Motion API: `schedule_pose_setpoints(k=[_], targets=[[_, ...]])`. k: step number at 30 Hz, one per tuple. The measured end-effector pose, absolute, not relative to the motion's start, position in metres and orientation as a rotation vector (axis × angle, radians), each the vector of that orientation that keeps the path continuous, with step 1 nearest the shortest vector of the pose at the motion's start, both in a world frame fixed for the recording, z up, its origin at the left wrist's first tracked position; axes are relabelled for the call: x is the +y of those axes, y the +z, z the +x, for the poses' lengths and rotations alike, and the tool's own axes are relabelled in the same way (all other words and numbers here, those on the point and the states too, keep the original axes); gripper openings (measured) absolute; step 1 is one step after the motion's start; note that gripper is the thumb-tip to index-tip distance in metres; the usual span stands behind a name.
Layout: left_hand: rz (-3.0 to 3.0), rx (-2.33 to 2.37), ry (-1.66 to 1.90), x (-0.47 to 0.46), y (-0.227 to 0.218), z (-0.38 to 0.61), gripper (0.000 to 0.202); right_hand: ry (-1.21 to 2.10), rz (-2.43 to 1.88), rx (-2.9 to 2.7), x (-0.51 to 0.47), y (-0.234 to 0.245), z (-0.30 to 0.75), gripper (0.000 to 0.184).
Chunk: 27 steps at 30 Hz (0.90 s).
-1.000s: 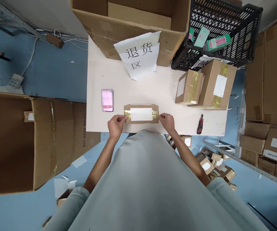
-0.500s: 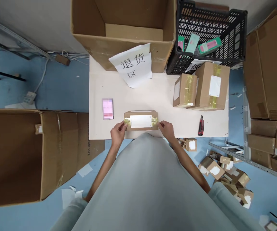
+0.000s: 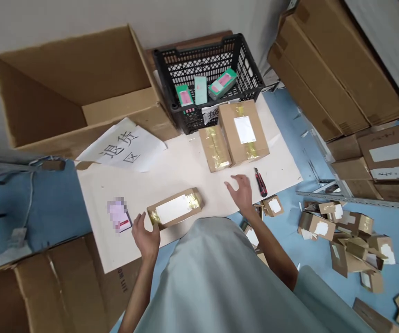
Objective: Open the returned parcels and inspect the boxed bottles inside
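Note:
A long cardboard parcel with a white label and shiny yellow tape at both ends lies on the pale table. Around its left end my left hand is open, the thumb close to the parcel's corner; whether it touches I cannot tell. My right hand hovers open with nothing in it, to the right of the parcel. Just beyond that hand lies a red and black utility knife. A phone with a blurred screen rests left of the parcel.
Two taped boxes, a small one and a larger one, stand by a black crate holding several green-and-pink packs. A big open carton with a paper sign is at back left. Opened boxes litter the floor at right.
My right hand has let go of the parcel and moved right, toward the knife. The left hand's fingers have spread. The view has turned and shifted to the right.

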<state>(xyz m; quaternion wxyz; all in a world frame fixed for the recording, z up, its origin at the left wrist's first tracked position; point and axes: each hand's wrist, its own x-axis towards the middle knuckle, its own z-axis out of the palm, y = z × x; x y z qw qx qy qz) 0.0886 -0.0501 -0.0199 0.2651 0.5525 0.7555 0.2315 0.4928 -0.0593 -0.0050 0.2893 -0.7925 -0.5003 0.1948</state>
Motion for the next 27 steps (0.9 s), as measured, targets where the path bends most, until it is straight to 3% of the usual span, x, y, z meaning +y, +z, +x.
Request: schedule_pose_setpoints(k=[4,7,10,13,22,27], targets=[[1.723,1.777,0.71,0.011,-0.017,0.173,0.059,0.13,-2.227,-1.122,-0.027,0.0,0.586,0.074],[1.64,1.588,0.607,0.059,-0.025,0.261,0.063,0.245,-2.289,-0.931,0.0,-0.007,0.631,0.096],[1.291,1.495,0.414,0.091,-0.037,0.331,0.075,0.525,-2.221,-0.835,0.015,-0.014,0.649,0.09],[1.213,1.458,0.386,0.099,-0.047,0.361,0.063,0.646,-2.094,-0.839,0.015,-0.016,0.652,0.079],[1.276,1.567,0.417,0.082,-0.048,0.324,0.063,0.757,-2.04,-0.857,0.01,-0.017,0.637,0.089],[1.338,1.647,0.41,0.087,-0.045,0.314,0.049,0.8,-1.961,-0.962,0.026,-0.022,0.634,0.084]])
